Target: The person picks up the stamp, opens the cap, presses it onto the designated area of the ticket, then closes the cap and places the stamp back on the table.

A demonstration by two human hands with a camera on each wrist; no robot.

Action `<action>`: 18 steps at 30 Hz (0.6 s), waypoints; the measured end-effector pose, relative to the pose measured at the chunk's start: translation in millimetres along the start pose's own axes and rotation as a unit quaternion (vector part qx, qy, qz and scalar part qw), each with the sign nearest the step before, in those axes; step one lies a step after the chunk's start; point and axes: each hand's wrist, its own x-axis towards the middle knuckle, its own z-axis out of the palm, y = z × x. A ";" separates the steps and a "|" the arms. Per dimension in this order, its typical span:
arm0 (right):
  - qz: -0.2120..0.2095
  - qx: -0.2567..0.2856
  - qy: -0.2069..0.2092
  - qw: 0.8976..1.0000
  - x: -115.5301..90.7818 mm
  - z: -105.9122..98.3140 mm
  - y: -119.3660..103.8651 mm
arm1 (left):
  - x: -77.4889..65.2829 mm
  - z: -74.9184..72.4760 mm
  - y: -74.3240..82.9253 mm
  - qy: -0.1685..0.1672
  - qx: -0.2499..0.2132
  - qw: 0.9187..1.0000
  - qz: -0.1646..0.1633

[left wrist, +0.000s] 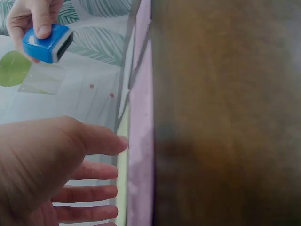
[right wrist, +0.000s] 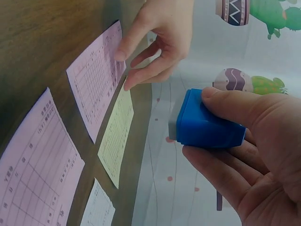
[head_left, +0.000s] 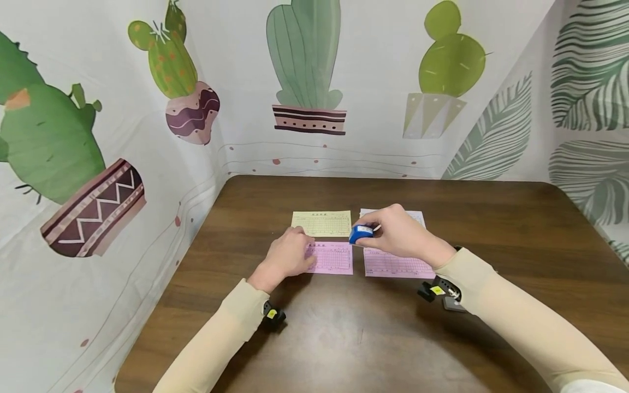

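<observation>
My right hand (head_left: 400, 232) pinches a blue self-inking stamp (head_left: 360, 234) between thumb and fingers, raised over the inner edge of the right-hand forms. In the right wrist view the stamp (right wrist: 207, 120) is tilted, its grey base facing the papers. My left hand (head_left: 290, 254) is at the left edge of a pink form (head_left: 334, 259), fingers extended and loosely bent, with nothing gripped. A yellow form (head_left: 321, 222) lies just behind that pink one. To the right lie a second pink form (head_left: 398, 266) and a white form (head_left: 419, 216), partly hidden by my right hand.
The forms lie in two columns on a brown wooden table (head_left: 334, 338). A cloth with printed cacti (head_left: 307, 54) hangs behind and to the left of it. Under my right wrist is a small grey item (head_left: 454, 304).
</observation>
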 end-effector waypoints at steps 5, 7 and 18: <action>0.007 -0.003 0.011 1.000 -3.7 -6.6 1.0 | 4.9 -2.6 10.0 0.015 -0.025 0.999 0.015; 0.013 -0.003 0.014 1.000 -5.2 -9.8 1.4 | 7.3 -1.6 16.1 0.013 -0.029 0.999 0.026; 0.027 -0.014 0.038 0.999 -14.0 -25.5 7.3 | 24.0 6.9 54.5 0.008 -0.036 0.996 0.087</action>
